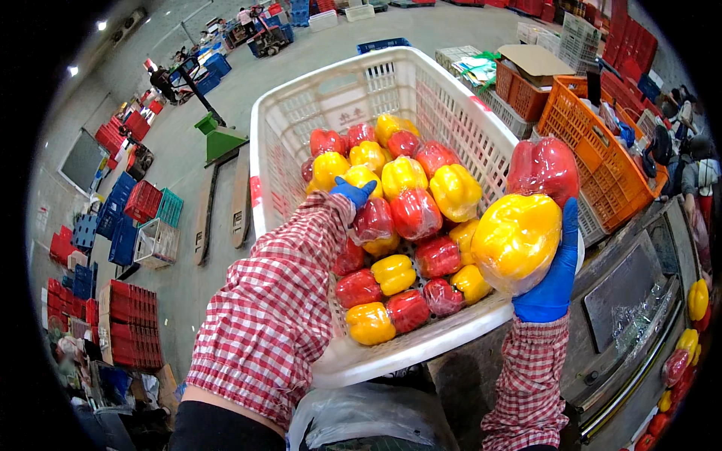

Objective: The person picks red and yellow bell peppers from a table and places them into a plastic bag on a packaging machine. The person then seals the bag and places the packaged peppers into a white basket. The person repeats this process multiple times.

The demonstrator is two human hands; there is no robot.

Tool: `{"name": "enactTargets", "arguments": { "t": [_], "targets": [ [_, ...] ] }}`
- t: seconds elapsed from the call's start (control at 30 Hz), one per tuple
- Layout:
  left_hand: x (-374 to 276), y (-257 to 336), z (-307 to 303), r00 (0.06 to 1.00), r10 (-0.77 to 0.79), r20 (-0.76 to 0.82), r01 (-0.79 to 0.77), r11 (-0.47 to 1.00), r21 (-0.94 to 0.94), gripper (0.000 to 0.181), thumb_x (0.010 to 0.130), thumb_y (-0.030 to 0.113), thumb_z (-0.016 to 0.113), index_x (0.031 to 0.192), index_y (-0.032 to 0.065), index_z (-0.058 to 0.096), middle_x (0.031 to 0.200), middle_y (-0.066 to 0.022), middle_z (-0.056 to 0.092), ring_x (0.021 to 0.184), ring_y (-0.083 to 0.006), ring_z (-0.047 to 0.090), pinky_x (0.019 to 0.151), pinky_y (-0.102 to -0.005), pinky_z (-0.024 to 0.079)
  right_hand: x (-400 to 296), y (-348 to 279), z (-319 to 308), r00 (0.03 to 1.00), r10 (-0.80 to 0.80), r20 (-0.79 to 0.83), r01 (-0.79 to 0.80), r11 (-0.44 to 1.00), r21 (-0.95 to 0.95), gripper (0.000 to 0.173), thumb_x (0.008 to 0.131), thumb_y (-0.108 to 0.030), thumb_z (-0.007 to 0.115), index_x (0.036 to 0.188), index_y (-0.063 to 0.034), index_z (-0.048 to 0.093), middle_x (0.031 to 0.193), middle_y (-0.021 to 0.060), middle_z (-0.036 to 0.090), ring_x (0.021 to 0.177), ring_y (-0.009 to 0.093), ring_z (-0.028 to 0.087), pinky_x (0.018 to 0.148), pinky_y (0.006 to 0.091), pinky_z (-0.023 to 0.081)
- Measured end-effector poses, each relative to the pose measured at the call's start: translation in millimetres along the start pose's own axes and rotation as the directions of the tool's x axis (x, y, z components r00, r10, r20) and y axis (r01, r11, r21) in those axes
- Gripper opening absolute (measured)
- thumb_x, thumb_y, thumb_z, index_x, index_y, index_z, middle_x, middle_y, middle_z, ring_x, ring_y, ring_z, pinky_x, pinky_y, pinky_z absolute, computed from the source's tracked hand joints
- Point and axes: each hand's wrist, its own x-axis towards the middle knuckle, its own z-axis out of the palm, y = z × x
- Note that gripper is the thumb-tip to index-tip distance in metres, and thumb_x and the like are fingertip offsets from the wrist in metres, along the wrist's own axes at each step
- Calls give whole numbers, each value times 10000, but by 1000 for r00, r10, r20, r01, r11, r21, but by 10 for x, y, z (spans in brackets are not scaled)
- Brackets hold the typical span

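My right hand, in a blue glove, holds a plastic-wrapped pair of bell peppers, a yellow one below a red one, over the right side of a white plastic crate. Inside the crate lie many red and yellow bell peppers wrapped in clear film. My left hand, also blue-gloved, reaches in and rests on peppers near the middle of the pile. Its thumb and a finger are spread; the sleeve and the hand itself hide its other fingers, so its grip is unclear.
A wrapping machine with film stands at the right, with more peppers beyond it. An orange crate and a brown crate stand beyond the white crate. A green pallet jack is at the left. People are in the background.
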Motion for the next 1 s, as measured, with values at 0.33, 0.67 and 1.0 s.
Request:
{"name": "enactTargets", "arguments": {
  "t": [0.33, 0.67, 1.0],
  "targets": [
    [-874, 394, -1409, 768, 640, -6, -613, 739, 280, 515, 743, 442, 521, 1087, 58, 515, 1002, -172, 559, 920, -302, 538, 800, -361, 404, 47, 11, 469, 900, 413, 141, -378, 899, -221, 365, 811, -344, 494, 1059, -76, 503, 967, 97, 578, 858, 228, 577, 762, 367, 471],
    [-2410, -1033, -1449, 634, 652, -416, -733, 677, -57, 543, 732, 193, 610, 1200, 50, 375, 1135, -186, 411, 1054, -322, 421, 878, -357, 361, 805, 1811, 982, 610, 788, 83, -521, 477, -708, 571, 691, -375, 628, 1096, -10, 458, 955, 154, 566, 839, 263, 570, 745, 365, 455],
    [-3062, -1293, -705, 713, 604, -357, -700, 644, -309, 661, 710, 189, 603, 1270, 42, 285, 1209, -241, 299, 1133, -378, 320, 946, -388, 266, 673, 2749, 710, 671, 681, 293, 692, -433, -577, 533, 728, -317, 514, 1226, -191, 370, 1280, 115, 322, 1030, 310, 466, 860, 409, 383]
  ]
}}
